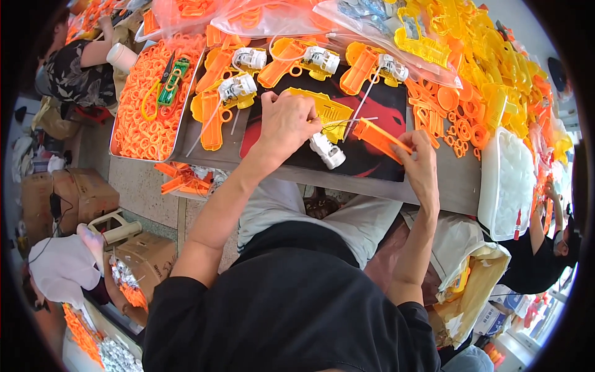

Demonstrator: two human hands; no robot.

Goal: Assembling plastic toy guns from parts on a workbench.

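My left hand point(286, 124) is closed at the near left end of a yellow toy gun shell point(331, 111), its fingertips partly hidden. A white mechanism unit point(326, 152) hangs just below those fingers, with thin wires by it. My right hand point(421, 164) pinches the right end of an orange toy gun handle point(379, 140), whose other end reaches close to the shell. A thin white tube point(367, 93) slants down between the two pieces. Under them lies a black and red mat point(387, 111).
Several part-built orange and yellow toy guns point(212, 121) lie along the mat's far and left sides. A tray point(116, 149) holds orange rings, scissors point(166, 69) and a green item point(173, 84). Yellow shells point(458, 37) pile up far right, near a white bin point(496, 186). Other people work nearby.
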